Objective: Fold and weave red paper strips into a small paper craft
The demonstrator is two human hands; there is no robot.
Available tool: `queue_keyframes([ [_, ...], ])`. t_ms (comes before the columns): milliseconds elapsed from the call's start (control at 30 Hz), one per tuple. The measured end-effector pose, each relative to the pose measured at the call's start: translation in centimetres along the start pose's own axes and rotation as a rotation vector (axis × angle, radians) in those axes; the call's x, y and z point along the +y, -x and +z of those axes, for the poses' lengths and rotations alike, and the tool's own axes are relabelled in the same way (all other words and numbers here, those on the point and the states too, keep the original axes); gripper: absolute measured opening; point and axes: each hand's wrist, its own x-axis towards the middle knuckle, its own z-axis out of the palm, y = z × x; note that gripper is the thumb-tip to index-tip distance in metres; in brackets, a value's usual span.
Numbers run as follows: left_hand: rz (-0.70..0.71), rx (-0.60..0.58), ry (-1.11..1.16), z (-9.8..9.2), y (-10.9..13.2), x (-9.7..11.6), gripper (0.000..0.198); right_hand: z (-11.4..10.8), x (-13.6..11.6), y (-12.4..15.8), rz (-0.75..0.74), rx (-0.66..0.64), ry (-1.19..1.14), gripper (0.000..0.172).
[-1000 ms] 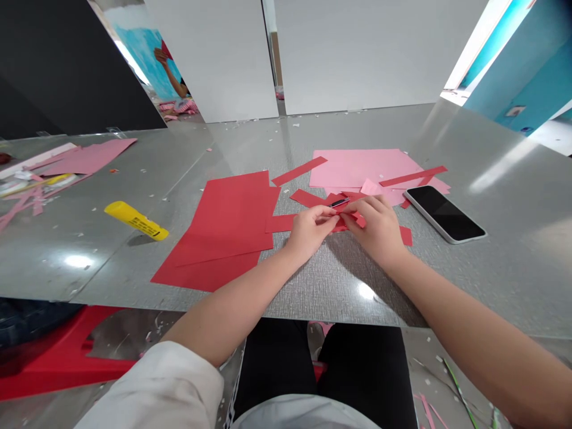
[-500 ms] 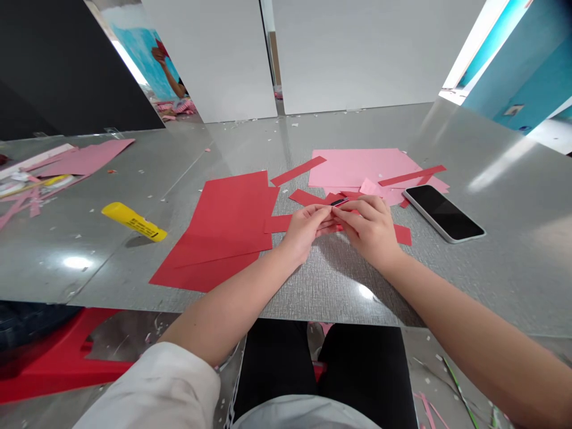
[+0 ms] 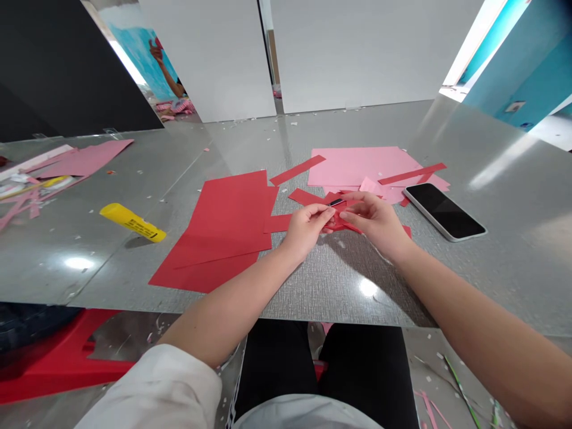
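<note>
My left hand (image 3: 306, 227) and my right hand (image 3: 375, 219) meet over the middle of the grey table (image 3: 313, 280), both pinching a small folded red paper piece (image 3: 340, 221) between their fingertips. A small dark object (image 3: 336, 202) shows just above the left fingertips; I cannot make out what it is. Red paper strips (image 3: 304, 196) lie under and behind the hands. Large red sheets (image 3: 227, 223) lie to the left of my left hand.
Pink sheets (image 3: 357, 165) with red strips lie behind the hands. A black phone (image 3: 443, 211) rests to the right. A yellow glue stick (image 3: 131, 221) lies at left. Pink scraps (image 3: 67, 164) sit far left. Another person's arm (image 3: 163, 65) shows beyond white partitions.
My right hand has turned palm-inward and opened out a little around the red piece. The left hand stays pinched at almost the same spot.
</note>
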Motion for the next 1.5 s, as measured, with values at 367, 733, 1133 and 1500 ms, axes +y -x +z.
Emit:
queue_keyframes([
  [367,-0.021,-0.04,-0.044,0.07,0.23,0.36,0.017,0.22,0.17,0.13,0.011,-0.008,-0.03,0.03],
  [733,0.091,-0.063,-0.204,-0.39,-0.03,-0.12,0.014,0.19,-0.02,0.24,-0.001,-0.075,0.01,0.034],
  [1133,0.009,-0.064,-0.082,-0.53,-0.21,-0.21,0.017,-0.18,-0.02,-0.04,0.059,0.115,0.071,0.023],
  [1500,-0.1,0.01,0.054,-0.16,-0.05,0.25,0.014,-0.45,-0.01,-0.16,-0.038,0.151,0.292,0.02],
])
